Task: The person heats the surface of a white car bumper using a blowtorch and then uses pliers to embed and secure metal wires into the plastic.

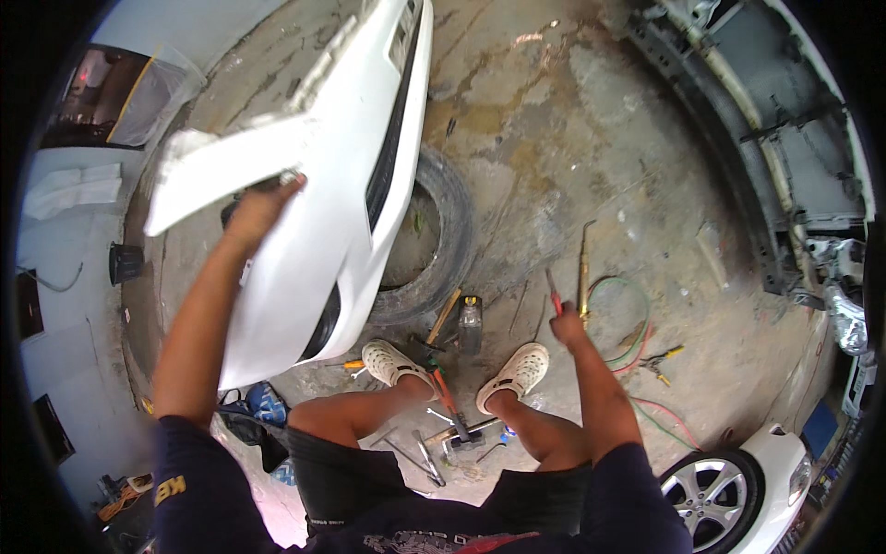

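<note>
White bumper (314, 185) gripped by raised left hand (261, 205); right hand (566, 323) holds screwdriver (553, 294).

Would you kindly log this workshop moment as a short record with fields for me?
Setting: stained concrete floor of a workshop
Left hand: raised, gripping the edge of a white car bumper
Bumper: tilted, leaning over an old tyre lying flat
Right hand: holds a red-handled screwdriver, tip pointing away
Near right hand: brass torch with green and red hoses
Between the feet: hammer and loose hand tools
Lower right: white car's alloy wheel
</note>
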`<action>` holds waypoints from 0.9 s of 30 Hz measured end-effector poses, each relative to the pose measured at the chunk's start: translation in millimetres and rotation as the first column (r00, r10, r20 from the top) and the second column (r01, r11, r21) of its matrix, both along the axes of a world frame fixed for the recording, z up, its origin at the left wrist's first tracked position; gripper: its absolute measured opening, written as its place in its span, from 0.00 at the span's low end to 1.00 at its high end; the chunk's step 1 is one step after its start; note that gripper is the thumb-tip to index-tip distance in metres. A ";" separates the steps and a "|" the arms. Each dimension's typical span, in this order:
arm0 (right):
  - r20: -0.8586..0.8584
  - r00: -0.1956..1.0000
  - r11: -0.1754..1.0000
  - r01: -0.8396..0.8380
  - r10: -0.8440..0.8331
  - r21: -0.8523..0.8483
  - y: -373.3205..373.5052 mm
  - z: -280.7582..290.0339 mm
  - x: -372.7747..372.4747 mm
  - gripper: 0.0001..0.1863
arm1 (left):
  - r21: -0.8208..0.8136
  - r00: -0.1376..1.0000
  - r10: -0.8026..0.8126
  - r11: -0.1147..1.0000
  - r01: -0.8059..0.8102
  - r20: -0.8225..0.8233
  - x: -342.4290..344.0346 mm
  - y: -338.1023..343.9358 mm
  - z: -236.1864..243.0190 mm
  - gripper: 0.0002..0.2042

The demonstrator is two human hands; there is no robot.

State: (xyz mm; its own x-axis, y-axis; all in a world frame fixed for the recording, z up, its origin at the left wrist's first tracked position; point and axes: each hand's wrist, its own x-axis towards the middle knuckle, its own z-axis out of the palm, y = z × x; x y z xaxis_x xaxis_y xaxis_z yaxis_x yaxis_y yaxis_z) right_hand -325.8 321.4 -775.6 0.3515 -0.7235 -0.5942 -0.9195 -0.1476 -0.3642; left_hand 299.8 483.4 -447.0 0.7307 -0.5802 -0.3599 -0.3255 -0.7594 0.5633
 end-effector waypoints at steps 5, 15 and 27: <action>0.006 0.898 0.642 0.310 -0.440 0.702 58.1 207.0 -84.0 0.16 | 0.286 0.930 -0.108 0.958 0.003 0.350 -51.2 53.1 67.9 0.36; -0.355 0.877 0.548 0.480 -0.325 0.685 5.6 520.8 -233.7 0.21 | 0.490 0.979 0.128 0.850 -0.191 0.160 -199.3 101.1 232.6 0.35; 0.038 0.983 0.773 0.117 -0.180 0.624 -238.2 662.8 16.8 0.32 | 0.323 0.931 0.347 0.874 -0.365 0.112 -192.6 57.6 183.5 0.33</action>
State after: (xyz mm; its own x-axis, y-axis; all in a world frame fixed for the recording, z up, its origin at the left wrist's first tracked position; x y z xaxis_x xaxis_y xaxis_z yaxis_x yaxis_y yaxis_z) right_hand -309.0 83.1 -112.9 0.3447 -0.2607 -0.9018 -0.8696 0.2732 -0.4114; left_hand 107.2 541.0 -263.6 0.8868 -0.1303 -0.4435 -0.0183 -0.9686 0.2480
